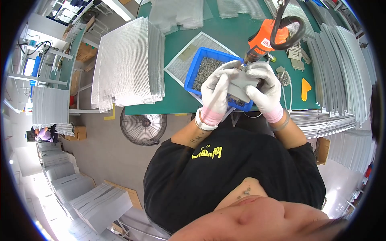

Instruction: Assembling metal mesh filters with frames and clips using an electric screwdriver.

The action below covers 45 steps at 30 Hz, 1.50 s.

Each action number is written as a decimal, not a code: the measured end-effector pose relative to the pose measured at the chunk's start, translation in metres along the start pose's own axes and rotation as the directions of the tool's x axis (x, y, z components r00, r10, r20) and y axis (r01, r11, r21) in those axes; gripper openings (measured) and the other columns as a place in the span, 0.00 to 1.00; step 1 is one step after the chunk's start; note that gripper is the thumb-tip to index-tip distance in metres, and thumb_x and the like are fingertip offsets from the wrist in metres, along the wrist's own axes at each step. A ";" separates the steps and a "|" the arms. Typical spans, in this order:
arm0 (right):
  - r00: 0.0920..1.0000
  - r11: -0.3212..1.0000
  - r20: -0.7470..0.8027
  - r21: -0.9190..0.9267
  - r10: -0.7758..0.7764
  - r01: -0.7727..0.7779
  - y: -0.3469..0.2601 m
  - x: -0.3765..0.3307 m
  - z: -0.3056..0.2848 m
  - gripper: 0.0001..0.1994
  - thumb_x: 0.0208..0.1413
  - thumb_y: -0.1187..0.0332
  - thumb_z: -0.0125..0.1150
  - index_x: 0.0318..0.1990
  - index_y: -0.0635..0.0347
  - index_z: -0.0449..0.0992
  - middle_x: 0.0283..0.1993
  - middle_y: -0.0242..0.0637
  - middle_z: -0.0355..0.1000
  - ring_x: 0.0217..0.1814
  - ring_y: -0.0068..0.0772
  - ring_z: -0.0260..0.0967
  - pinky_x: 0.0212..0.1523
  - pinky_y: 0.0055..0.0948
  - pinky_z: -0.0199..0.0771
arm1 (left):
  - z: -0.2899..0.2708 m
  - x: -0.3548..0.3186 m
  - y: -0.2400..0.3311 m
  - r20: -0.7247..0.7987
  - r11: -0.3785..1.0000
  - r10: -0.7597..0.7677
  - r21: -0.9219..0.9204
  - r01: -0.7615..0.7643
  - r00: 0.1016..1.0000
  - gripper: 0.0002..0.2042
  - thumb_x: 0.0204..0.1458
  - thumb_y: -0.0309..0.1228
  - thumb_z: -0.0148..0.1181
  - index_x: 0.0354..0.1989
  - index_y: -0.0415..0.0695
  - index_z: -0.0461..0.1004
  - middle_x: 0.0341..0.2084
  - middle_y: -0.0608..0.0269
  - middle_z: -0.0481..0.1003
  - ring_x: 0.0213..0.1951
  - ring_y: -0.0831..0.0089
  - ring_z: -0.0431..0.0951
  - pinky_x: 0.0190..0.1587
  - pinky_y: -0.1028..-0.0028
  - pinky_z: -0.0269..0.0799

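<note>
Both my hands wear white gloves with pink cuffs. Between them is a small grey flat part (241, 82), held above a blue bin (191, 72) of small metal pieces, probably screws. My left hand (219, 86) grips the part's left side, fingertips together near its far edge. On the right side my right hand (265, 84) closes round it, thumb on its face. Directly over the part hangs an orange power screwdriver (267, 36), its dark nose down by my fingertips. Whether the tip touches the part I cannot tell.
A tall stack of mesh panels (124, 64) stands left on the green table (173, 48). Another mesh panel lies under the bin. Grey fittings (296, 60) and a yellow scraper-like tool (306, 89) lie to the right, beside stacked panels (341, 68). A floor fan (144, 127) stands below.
</note>
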State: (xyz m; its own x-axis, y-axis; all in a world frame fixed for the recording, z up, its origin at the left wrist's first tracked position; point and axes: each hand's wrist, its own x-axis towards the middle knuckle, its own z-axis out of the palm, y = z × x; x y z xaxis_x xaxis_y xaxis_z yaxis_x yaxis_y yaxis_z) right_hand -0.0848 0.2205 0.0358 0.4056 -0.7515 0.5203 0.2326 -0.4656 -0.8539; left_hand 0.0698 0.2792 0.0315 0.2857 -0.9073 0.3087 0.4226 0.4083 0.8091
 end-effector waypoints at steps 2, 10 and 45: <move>1.000 0.999 -0.014 0.035 0.026 -0.026 0.000 -0.001 0.000 0.20 0.47 0.67 0.73 0.48 0.61 0.76 0.52 0.39 0.67 0.51 0.25 0.67 0.51 0.24 0.67 | 0.003 -0.004 -0.001 -0.016 0.990 -0.099 -0.098 0.097 0.995 0.12 0.63 0.23 0.50 0.52 0.35 0.75 0.57 0.48 0.73 0.52 0.66 0.77 0.58 0.67 0.71; 0.998 0.985 -0.016 0.165 0.054 -0.051 0.001 -0.003 -0.006 0.20 0.49 0.67 0.71 0.48 0.63 0.74 0.54 0.40 0.64 0.55 0.27 0.66 0.56 0.26 0.66 | 0.004 -0.007 -0.018 -0.160 0.939 -0.191 -0.316 0.133 0.969 0.19 0.63 0.21 0.53 0.62 0.38 0.67 0.54 0.50 0.75 0.56 0.64 0.76 0.60 0.65 0.71; 0.955 0.943 -0.023 -0.166 -0.295 0.287 -0.103 0.138 -0.058 0.29 0.64 0.70 0.55 0.70 0.65 0.53 0.60 0.33 0.63 0.59 0.21 0.59 0.61 0.24 0.60 | 0.062 0.106 0.072 0.189 0.953 0.227 0.157 -0.258 0.955 0.26 0.51 0.21 0.65 0.59 0.33 0.64 0.43 0.58 0.76 0.42 0.72 0.78 0.50 0.72 0.75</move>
State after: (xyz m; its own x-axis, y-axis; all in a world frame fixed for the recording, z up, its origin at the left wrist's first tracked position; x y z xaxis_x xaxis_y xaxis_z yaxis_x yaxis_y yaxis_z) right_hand -0.1040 0.1376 0.1966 0.2989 -0.5913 0.7491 0.1896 -0.7325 -0.6538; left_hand 0.0774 0.2062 0.1536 0.2061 -0.7928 0.5735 0.1941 0.6076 0.7702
